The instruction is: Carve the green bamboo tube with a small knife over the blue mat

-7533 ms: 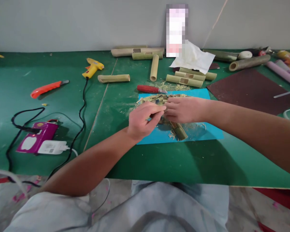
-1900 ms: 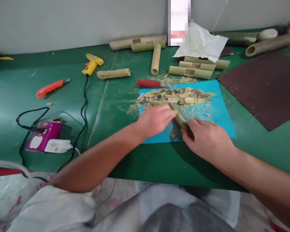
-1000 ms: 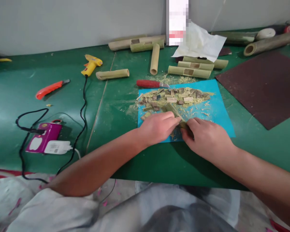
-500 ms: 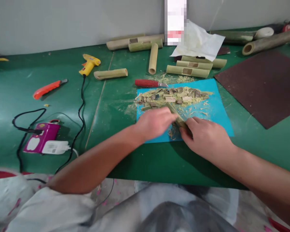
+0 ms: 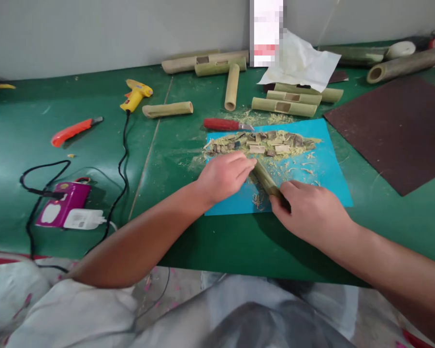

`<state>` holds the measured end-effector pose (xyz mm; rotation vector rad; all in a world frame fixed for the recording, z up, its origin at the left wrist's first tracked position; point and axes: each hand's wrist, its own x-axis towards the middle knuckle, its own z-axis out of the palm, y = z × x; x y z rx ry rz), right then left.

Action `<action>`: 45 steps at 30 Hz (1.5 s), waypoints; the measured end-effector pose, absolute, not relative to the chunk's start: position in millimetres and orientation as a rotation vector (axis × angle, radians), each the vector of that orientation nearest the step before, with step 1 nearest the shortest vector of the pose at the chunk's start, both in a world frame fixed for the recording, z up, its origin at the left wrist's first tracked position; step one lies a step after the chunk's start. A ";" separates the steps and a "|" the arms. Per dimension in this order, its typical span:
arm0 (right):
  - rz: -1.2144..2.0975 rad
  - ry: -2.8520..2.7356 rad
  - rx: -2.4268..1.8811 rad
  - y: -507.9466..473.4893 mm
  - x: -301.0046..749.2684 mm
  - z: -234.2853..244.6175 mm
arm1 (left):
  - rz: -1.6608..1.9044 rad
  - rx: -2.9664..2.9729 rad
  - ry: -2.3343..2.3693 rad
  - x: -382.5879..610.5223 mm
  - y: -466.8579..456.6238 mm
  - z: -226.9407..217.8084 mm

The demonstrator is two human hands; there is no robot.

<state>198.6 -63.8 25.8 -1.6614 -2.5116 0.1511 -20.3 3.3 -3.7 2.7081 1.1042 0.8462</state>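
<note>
Ideally, from here I brace the bamboo tube (image 5: 265,178) right of frame centre, right hand (image 5: 311,208) wrapped round its lower end, left hand (image 5: 224,175) pinched, its contents unclear.

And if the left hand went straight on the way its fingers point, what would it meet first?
Most likely the far end of the bamboo tube, right by the left hand; whether they already touch is unclear. Beyond, roughly in line, lie chips on the blue sheet.
</note>
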 end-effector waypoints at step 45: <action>0.260 -2.491 -1.756 -51.8 199.4 22.2 | 0.728 2.690 1.056 -6.2 -3.5 -2.7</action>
